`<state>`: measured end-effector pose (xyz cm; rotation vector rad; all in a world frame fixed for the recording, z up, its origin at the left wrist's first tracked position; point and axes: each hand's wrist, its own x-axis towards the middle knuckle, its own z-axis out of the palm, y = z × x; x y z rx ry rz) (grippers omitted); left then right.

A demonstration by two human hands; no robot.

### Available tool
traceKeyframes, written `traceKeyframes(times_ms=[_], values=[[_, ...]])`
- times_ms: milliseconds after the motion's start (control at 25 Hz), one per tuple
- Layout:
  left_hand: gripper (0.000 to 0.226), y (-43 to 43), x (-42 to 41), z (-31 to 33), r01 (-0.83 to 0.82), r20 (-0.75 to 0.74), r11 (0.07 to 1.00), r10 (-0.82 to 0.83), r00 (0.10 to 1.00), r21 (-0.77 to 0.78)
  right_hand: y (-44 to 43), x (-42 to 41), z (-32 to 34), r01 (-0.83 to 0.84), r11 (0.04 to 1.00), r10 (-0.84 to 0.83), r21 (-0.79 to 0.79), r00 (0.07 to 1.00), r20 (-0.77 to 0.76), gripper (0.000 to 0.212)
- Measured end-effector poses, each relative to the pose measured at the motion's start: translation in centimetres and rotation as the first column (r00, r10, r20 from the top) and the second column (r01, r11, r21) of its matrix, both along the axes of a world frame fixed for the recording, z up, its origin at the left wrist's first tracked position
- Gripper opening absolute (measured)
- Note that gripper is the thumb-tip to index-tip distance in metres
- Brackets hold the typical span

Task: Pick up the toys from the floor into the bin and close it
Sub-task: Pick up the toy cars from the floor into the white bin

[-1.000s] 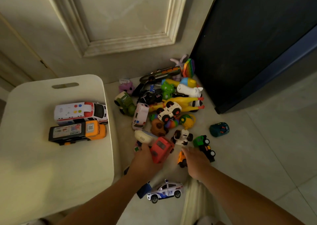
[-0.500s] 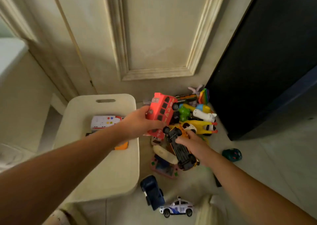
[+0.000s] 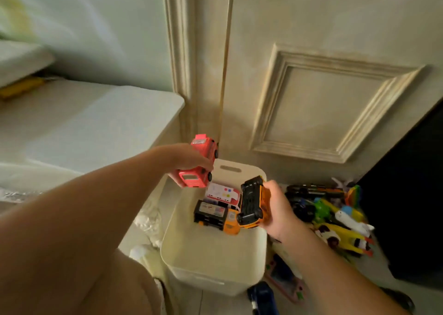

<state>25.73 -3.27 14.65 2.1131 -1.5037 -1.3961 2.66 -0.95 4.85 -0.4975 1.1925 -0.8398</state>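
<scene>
An open cream bin (image 3: 211,259) stands on the floor in the middle. Inside lie a white ambulance (image 3: 223,193) and a black-and-orange truck (image 3: 212,215). My left hand (image 3: 189,157) holds a red toy bus (image 3: 199,168) above the bin's far left corner. My right hand (image 3: 275,208) grips an orange car (image 3: 251,202), turned underside up, over the bin's right rim. A pile of toys (image 3: 335,214) lies on the floor to the right, and a blue car (image 3: 262,296) sits in front of the bin.
A cream panelled door (image 3: 323,103) rises behind the bin. A dark cabinet (image 3: 417,194) stands at the right beside the pile. A white surface (image 3: 91,122) fills the left. A pink flat toy (image 3: 285,281) lies near the bin's front right corner.
Both hands have moved left from the toy pile to above the bin, carrying the red bus and the orange car. The camera has swung left and up.
</scene>
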Motion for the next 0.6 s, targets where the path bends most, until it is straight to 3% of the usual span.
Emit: traceKeyframes(times_ms=[120,240,360,440,600], values=[[0.056,1.7,-1.1,-2.2,-0.039,0.025,0.98,0.035,0.999,0.195,0.1,2.1,-2.6,0.059,0.995,-0.059,0.078,0.998,0.0,0.032],[0.044,3.3,-3.5,-7.1,-0.002,0.03,0.957,-0.007,1.0,0.291,0.0,3.3,-6.1,-0.016,0.998,0.028,0.061,0.979,-0.203,0.033],[0.043,4.6,-4.9,-13.3,-0.021,0.069,0.946,-0.002,0.998,0.324,0.9,3.4,-8.5,-0.141,0.99,0.129,0.022,0.818,-0.56,0.039],[0.048,5.1,-5.6,-17.1,-0.077,0.085,0.951,0.054,0.995,0.3,1.6,3.4,-10.4,-0.245,0.969,0.21,0.041,0.724,-0.657,0.035],[0.061,5.0,-6.5,-22.8,-0.153,0.081,0.928,0.133,0.988,0.339,1.7,4.3,-15.3,-0.33,0.937,0.293,0.117,0.559,-0.776,0.005]])
